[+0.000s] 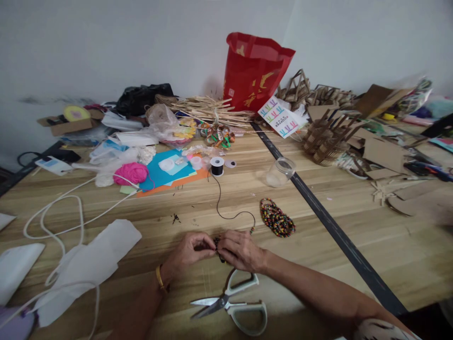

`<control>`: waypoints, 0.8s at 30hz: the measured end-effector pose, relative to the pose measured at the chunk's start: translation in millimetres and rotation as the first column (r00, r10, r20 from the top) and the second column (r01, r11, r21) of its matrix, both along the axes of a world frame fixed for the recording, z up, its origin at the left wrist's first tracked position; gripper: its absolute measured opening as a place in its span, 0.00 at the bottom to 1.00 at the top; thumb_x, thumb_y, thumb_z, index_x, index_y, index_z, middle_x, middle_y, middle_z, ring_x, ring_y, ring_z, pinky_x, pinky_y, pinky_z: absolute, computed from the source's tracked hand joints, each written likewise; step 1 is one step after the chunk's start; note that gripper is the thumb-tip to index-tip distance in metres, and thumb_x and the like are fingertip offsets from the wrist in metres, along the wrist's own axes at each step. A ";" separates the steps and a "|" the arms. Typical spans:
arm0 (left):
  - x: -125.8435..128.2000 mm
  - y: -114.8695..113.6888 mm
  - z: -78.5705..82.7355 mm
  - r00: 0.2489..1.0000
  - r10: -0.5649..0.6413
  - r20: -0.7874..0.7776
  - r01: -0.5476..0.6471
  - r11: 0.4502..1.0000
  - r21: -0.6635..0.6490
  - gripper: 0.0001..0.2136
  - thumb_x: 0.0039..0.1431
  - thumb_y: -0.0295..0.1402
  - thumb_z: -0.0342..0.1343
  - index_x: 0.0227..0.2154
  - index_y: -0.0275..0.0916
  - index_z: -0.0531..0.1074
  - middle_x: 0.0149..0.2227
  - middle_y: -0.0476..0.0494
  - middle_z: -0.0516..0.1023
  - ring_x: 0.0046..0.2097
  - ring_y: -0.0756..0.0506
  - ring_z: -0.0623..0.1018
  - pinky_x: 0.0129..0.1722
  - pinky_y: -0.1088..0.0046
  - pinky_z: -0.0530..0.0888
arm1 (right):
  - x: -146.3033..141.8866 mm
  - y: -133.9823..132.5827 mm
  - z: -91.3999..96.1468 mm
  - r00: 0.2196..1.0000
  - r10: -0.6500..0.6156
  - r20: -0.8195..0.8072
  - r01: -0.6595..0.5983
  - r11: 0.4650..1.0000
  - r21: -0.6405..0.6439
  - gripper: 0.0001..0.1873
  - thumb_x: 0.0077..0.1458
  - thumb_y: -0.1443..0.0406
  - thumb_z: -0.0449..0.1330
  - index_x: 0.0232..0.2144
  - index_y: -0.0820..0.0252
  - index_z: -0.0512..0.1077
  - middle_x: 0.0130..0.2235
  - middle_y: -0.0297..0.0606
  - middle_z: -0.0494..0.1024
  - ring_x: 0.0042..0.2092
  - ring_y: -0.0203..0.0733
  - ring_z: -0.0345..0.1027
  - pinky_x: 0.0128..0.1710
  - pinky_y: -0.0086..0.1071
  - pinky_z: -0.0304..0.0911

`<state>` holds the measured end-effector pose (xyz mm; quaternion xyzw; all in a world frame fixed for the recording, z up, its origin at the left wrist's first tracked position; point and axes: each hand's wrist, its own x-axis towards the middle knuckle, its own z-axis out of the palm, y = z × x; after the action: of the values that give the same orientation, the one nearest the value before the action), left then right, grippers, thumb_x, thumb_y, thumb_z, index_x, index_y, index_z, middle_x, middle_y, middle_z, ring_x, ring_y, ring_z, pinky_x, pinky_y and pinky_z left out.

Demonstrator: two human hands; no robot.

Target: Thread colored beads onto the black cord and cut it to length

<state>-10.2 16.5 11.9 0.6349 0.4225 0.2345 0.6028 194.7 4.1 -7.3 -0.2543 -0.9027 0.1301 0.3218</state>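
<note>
Head view: L hand (184, 252) & R hand (242, 248) meet low-center over the bench (329, 255). L thumb & index fingers pinched tog. on small dark beadwork (216, 242); R fingers closed on same piece from its R side, covering most of it, so exact grip pts hard to see. Beadwork's btwn the hands, just above the scissors. Yellow band (160, 277) on L wrist.

Black cord (219, 200) runs from spool (217, 166) down & R in a curve to a few colored beads (252, 230) just beyond R hand. Multicolor bead strand (278, 218) lies coiled R of those. Scissors (222, 302) flat betw. forearms, blades parted, pointing L, pale handles R.

Clear jar (278, 174) by the dark strip (323, 212). L of spool: blue sheet (155, 174) over orange sheet (184, 180), w/ pink yarn (130, 174) at blue's L edge. White cable (80, 217) loops far L, nr crumpled white sheet (92, 264). Back: red bag (253, 71) upright, thin sticks (208, 109) to its L; woven baskets (323, 141) off R, nr cardboard pcs (384, 151).
</note>
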 end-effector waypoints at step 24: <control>0.6 0.0 0.4 1.000 -0.003 0.004 0.003 1.000 0.013 0.05 0.45 0.31 0.62 0.25 0.34 0.74 0.27 0.46 0.78 0.31 0.48 0.75 0.33 0.74 0.71 | 0.1 0.1 -1.4 0.998 0.034 -0.056 -0.036 0.999 -0.019 0.04 0.61 0.69 0.52 0.34 0.62 0.66 0.31 0.40 0.73 0.35 0.38 0.66 0.35 0.30 0.63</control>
<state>-9.6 16.5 12.4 0.6388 0.4187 0.2376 0.6001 194.8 4.2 -8.7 -0.2379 -0.8964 0.1517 0.3419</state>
